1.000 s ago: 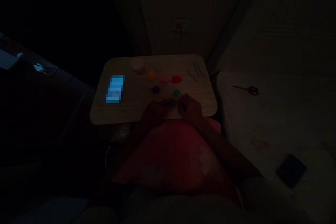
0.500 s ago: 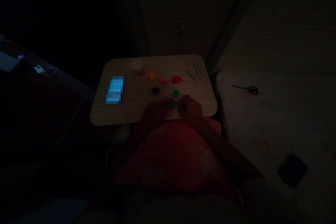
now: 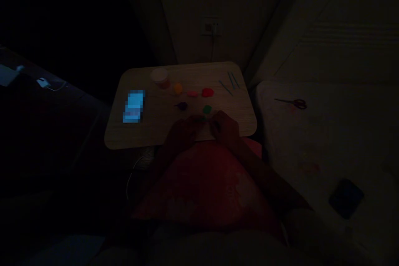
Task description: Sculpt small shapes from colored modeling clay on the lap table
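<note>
The scene is very dim. My left hand [image 3: 183,131] is closed at the table's near edge, its fingertips on a small green piece of what looks like modelling clay [image 3: 202,119]. Facing it, my right hand [image 3: 225,129] has its fingers curled in a pinch close to that piece; what they hold, if anything, is hidden. Just beyond my fingers lies a flat green lump [image 3: 207,109]. Farther back are a red lump [image 3: 207,92], a pink lump [image 3: 192,94] and an orange lump [image 3: 177,88]. A dark lump with a thin point [image 3: 182,106] sits left of the green one.
The small wooden table [image 3: 149,133] carries a lit phone [image 3: 134,107], a tub with a pale lid [image 3: 160,75] and several thin sticks [image 3: 231,81]. A red cushion [image 3: 205,191] lies on my lap. On the pale surface at right are scissors [image 3: 294,103] and a dark blue object [image 3: 346,198].
The view has shifted slightly, and the light on my hands and the green piece is dimmer. Both hands keep nearly the same pose around the green piece.
</note>
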The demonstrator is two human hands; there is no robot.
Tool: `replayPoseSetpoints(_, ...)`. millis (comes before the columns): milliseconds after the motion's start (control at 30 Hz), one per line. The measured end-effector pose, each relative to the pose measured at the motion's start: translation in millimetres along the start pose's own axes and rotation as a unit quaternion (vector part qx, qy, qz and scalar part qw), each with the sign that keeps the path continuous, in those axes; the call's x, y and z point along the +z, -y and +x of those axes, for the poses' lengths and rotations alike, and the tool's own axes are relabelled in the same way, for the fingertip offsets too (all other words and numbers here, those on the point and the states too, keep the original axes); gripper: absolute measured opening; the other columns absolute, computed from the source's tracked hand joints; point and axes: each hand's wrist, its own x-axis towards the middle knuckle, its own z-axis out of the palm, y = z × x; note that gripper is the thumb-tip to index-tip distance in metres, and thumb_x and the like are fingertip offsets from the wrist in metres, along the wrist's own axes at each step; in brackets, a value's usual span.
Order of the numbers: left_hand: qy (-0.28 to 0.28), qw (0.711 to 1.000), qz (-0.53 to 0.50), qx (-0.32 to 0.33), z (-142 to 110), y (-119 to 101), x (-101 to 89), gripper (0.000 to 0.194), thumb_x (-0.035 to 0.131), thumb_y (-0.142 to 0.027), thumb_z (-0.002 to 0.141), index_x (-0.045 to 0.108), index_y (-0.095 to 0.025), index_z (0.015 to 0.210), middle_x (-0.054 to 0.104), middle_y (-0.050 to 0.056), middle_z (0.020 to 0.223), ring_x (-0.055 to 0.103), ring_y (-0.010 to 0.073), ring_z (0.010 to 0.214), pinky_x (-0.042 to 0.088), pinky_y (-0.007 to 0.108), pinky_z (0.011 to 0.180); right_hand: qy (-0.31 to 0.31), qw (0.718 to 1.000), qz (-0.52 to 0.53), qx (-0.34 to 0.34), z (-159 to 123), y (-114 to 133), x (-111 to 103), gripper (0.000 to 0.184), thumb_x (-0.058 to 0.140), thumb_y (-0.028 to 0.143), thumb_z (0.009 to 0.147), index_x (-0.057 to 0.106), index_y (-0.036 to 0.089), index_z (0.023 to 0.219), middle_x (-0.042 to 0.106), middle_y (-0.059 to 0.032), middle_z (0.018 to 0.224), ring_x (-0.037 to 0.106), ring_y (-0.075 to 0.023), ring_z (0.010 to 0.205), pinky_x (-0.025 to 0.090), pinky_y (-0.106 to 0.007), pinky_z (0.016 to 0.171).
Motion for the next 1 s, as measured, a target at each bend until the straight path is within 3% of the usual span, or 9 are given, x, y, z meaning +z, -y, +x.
replayPoseSetpoints(200,0.003,1.0,0.002,0.012,0.9,2.3,1.5,0.055,0.049,-0.017,0.093,0.058,-0.029,0.146,0.052,0.004,0.157,0.062,0.027,0.129,0.052,0.047,0.103,0.018,0.999,-0.027,-0.004,3.0,3.2,-1.2,0.021,0.051,0.028,0.1,0.069,0.02,0.09,0.067,-0.0097,0.1,0.061,-0.0208,0.084,0.037,-0.031,0.064)
replayPoseSetpoints(500,0.006,1.0,0.024,0.011,2.7,1.1,1.8,0.056,0.05,-0.017,0.094,0.057,-0.031,0.148,0.054,0.004,0.156,0.066,0.027,0.122,0.054,0.046,0.099,0.005,1.0,-0.006,-0.006,3.6,1.8,-0.5,0.02,0.051,0.024,0.1,0.068,0.018,0.093,0.067,-0.0104,0.1,0.062,-0.0219,0.09,0.041,-0.031,0.07)
replayPoseSetpoints(767,0.0,1.0,0.003,0.012,2.5,1.1,3.0,0.057,0.049,-0.016,0.093,0.055,-0.03,0.148,0.054,0.003,0.157,0.059,0.0261,0.137,0.053,0.046,0.104,0.021,0.999,-0.026,0.005,8.7,3.7,1.1,0.024,0.049,0.027,0.101,0.07,0.019,0.092,0.067,-0.011,0.102,0.06,-0.0214,0.084,0.04,-0.03,0.066)
replayPoseSetpoints(1000,0.002,1.0,0.0,0.009,1.9,1.6,3.3,0.058,0.05,-0.015,0.092,0.055,-0.027,0.148,0.054,0.004,0.156,0.058,0.0257,0.138,0.052,0.045,0.106,0.014,0.999,-0.031,-0.008,7.2,4.7,-1.4,0.022,0.05,0.025,0.101,0.07,0.019,0.094,0.067,-0.011,0.103,0.061,-0.0214,0.087,0.039,-0.031,0.066)
